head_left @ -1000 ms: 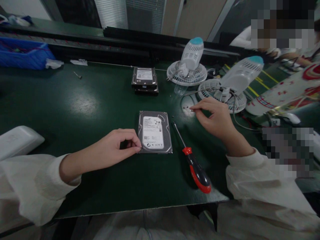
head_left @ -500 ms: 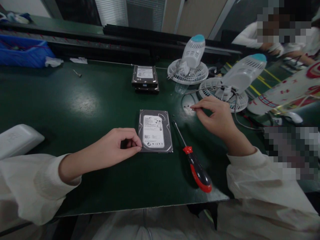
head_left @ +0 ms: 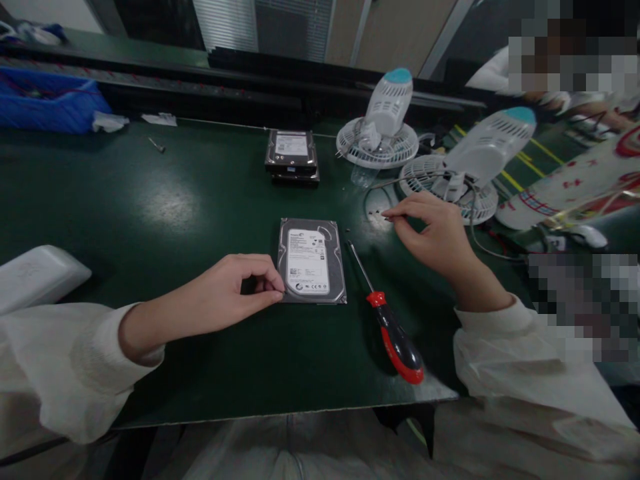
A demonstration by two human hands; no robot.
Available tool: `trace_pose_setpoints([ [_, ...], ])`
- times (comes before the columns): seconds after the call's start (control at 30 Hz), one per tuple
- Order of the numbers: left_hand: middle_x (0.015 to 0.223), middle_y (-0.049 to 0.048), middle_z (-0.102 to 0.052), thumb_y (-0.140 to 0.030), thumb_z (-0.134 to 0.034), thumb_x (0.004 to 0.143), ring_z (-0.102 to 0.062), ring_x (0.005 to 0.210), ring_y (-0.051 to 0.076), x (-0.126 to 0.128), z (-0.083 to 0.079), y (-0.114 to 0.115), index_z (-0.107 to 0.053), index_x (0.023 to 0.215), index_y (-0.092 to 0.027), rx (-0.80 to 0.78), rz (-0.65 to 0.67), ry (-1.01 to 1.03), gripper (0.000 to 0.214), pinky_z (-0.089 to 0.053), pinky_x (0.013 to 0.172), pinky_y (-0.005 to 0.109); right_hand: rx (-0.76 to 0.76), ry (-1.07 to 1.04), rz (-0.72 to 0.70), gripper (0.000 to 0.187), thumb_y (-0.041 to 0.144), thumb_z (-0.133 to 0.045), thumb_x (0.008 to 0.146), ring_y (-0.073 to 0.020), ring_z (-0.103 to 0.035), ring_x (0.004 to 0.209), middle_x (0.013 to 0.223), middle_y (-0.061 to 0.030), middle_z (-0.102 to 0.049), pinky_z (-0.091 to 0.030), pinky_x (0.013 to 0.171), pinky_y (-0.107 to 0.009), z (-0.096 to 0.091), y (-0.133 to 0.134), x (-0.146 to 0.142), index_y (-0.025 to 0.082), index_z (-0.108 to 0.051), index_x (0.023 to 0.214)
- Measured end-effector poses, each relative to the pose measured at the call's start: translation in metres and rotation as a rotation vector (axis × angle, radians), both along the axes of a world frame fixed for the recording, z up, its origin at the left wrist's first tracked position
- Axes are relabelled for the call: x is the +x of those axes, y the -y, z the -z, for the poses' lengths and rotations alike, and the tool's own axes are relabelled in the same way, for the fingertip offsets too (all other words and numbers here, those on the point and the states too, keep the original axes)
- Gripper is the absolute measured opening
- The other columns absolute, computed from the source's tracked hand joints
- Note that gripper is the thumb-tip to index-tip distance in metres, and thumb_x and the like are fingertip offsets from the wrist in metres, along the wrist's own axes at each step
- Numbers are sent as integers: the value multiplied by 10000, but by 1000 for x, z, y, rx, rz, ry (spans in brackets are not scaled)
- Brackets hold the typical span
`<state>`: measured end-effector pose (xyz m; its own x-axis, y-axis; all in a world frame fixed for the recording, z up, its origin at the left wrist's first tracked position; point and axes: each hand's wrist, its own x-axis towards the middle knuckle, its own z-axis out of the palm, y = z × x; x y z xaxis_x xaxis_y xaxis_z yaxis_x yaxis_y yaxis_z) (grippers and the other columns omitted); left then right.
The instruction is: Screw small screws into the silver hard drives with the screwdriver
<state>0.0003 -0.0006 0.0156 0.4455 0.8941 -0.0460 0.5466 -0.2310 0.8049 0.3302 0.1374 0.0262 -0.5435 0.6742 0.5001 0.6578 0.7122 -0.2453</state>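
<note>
A hard drive [head_left: 333, 267] lies flat on the green table, label side up. My left hand [head_left: 253, 283] is at its lower left corner, thumb and forefinger pinched together there; a tiny dark thing shows at the fingertips, too small to name. My right hand [head_left: 427, 230] is closed in a pinch over a few small dark screws [head_left: 374, 213], with what looks like one screw at its fingertips. Between the drive and my right arm lies a screwdriver [head_left: 395, 337] with a red and black handle, its tip pointing away from me. One more small screw [head_left: 348, 230] rests near that tip.
Stacked hard drives [head_left: 291, 150] stand farther back. Two white fans [head_left: 377, 143] lie face down at the back right, with a cable [head_left: 475, 233] trailing nearby. A blue bin [head_left: 55, 107] is at the far left, a white plastic object [head_left: 43, 277] nearer. Another person sits at the upper right.
Both hands stay almost where they were, still pinched. The whole view has shifted very slightly; the drive and screwdriver have not visibly moved on the table.
</note>
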Motion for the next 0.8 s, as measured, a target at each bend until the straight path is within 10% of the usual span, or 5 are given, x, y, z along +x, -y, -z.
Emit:
trace_pose_setpoints([
  [0.4, 914, 7, -667, -265, -626, 921, -616, 798, 146, -3, 0, -1, -705, 902, -207, -30, -35, 88, 100, -511, 713, 281, -341, 140, 1, 305, 483, -559, 941, -140, -601, 601, 731, -34, -681, -436, 511, -259, -36, 50, 4, 204, -677, 904],
  [0.6, 852, 9, -657, -235, -596, 889, -603, 757, 146, -2, 2, -1, -679, 868, -192, 10, -126, 138, 96, -508, 693, 278, -544, 305, 147, 754, 716, -663, 795, -175, -611, 523, 726, -19, -660, -413, 482, -274, -10, 133, 0, 175, -482, 1289],
  [0.8, 868, 12, -661, -239, -600, 888, -617, 793, 159, -3, 5, 0, -678, 875, -191, -1, -142, 144, 92, -500, 699, 284, -730, 153, 236, 513, 544, -591, 874, -162, -508, 439, 540, 71, -524, -350, 438, -271, 0, 151, -4, 211, -393, 1211],
])
